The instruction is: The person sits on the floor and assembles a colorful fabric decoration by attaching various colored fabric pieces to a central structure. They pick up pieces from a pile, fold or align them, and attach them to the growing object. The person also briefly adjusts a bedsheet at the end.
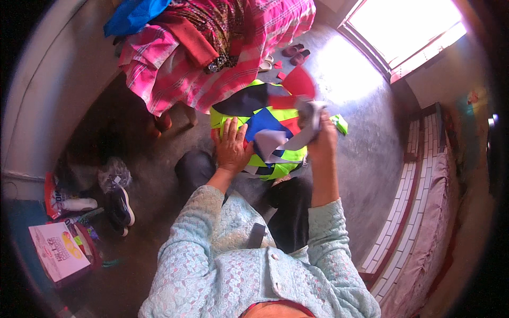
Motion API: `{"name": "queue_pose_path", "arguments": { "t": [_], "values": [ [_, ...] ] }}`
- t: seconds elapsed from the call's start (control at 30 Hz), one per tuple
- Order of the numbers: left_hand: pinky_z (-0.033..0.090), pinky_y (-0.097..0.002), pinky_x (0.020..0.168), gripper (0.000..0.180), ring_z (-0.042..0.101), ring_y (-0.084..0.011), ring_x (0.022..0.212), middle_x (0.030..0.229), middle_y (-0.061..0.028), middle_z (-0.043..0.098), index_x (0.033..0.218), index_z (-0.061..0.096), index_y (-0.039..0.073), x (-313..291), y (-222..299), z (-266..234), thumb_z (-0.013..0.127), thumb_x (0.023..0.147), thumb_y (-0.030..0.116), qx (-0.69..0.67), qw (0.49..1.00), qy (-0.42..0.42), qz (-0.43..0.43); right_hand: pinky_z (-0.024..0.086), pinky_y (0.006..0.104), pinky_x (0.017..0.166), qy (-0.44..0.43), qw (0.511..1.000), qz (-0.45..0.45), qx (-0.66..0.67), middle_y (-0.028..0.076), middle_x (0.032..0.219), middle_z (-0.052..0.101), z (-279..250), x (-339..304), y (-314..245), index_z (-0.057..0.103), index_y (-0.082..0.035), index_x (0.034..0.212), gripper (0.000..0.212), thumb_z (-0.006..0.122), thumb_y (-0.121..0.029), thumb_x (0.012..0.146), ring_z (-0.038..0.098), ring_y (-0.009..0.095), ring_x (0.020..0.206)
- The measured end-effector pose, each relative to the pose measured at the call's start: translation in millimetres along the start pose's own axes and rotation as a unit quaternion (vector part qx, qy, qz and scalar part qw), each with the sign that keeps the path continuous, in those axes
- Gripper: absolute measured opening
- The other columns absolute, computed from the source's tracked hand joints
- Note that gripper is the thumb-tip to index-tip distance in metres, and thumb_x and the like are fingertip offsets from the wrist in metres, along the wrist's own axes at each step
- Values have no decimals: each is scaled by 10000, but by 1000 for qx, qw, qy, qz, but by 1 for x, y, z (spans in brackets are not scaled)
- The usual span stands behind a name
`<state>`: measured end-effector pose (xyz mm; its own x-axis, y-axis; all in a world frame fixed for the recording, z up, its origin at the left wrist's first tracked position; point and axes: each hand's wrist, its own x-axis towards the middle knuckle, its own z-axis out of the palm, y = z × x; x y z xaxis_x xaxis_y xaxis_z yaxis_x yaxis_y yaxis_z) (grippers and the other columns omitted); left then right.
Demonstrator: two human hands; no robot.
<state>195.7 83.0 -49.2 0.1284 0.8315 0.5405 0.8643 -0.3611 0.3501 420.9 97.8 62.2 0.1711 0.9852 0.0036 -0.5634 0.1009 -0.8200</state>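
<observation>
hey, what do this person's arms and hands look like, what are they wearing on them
Both arms are covered by long sleeves of a pale mint-blue top with a lacy, embossed floral texture, reaching to about the wrists. The same fabric covers the chest, with a small button at the front. The left hand and right hand are bare, with no gloves. Any rings or bangles are too small to make out.

A pink checked cloth (212,69) drapes a bed, sandals (295,53) lie near the bright window (403,26), and dark shoes (121,206) sit beside a printed box (55,252).
</observation>
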Motion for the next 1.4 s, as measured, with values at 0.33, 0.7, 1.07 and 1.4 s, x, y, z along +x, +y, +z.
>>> {"name": "queue_pose_path", "arguments": {
  "t": [0.33,0.7,1.07,1.4],
  "values": [
    [174,-573,1055,520,326,-316,1313,1363,-147,425,1217,535,89,-3,-4,2,527,830,437,-2,1000,3,-6,466,279,766,102,950,11,-294,29,1108,511,-38,-55,69,488,-89,1210,419,671,-167,840,529,123,948],
    [190,-528,1056,519,375,-331,1265,1300,-162,467,1202,555,61,-1,-13,-12,490,866,452,-134,989,60,12,457,219,630,124,934,-4,-335,11,855,592,-35,-62,83,504,-41,1168,491,721,24,732,554,85,696],
    [193,-531,1078,797,352,-303,1313,1352,-132,439,1297,438,87,-20,0,-21,605,737,630,-144,984,-28,99,480,255,669,57,987,110,-104,-2,961,634,-38,-62,78,578,-84,1066,193,609,-167,894,600,99,796],
    [180,-488,1105,809,342,-260,1319,1356,-116,437,1301,451,80,-22,-1,-20,749,650,455,-112,987,-77,82,468,379,815,-201,930,-179,249,63,997,614,-118,-75,-73,534,-60,1162,262,493,-169,927,583,198,897]
  ]
}}
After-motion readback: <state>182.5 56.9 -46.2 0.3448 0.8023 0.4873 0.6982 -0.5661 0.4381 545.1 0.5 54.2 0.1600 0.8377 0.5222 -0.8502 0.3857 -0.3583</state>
